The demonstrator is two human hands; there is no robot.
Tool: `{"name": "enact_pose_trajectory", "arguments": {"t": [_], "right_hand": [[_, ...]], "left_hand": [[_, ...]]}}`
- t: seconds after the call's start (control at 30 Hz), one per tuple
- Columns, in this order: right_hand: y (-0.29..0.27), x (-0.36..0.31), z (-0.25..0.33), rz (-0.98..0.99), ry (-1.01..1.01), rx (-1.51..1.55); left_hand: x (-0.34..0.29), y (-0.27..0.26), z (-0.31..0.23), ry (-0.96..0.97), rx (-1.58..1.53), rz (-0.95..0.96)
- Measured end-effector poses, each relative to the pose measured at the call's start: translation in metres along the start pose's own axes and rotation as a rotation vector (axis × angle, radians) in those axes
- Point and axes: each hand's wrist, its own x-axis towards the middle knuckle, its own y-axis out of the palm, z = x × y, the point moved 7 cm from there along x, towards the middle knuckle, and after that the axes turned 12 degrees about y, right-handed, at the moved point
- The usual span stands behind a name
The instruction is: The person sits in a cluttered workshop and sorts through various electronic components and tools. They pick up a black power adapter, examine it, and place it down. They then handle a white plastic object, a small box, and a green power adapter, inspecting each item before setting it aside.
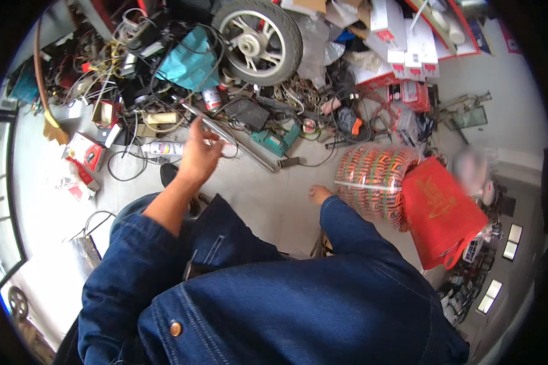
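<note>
My left hand (201,153) is raised over the floor with its fingers apart and nothing visible in them. Beyond and beside it a long silver metal tube (249,153) slants across the floor; I cannot tell whether the fingertips touch it. A white spray can (164,148) lies to the left of that hand, and a red-and-white can (212,98) is just past the fingertips. My right hand (318,194) shows only in part at the end of its sleeve, fingers curled in, no object visible. Nearest to it are orange-and-black tires (371,176) in clear plastic wrap.
A green power tool (276,142) lies before a heap of cables and parts. A spoked wheel (257,45) leans at the back, by a teal bag (192,59). White boxes (386,24) stand far right, a red bag (441,210) near right, a broom (53,131) left.
</note>
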Motion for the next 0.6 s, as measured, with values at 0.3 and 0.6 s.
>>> {"name": "enact_pose_trajectory", "arguments": {"t": [0.3,0.6], "right_hand": [[0.077,0.139,0.0,-0.28,0.241,0.677],[0.065,0.154,0.077,-0.453,0.846,1.443]], "left_hand": [[-0.006,0.009,-0.014,-0.133,-0.139,0.026],[-0.005,0.015,-0.004,-0.304,-0.143,-0.029]]}}
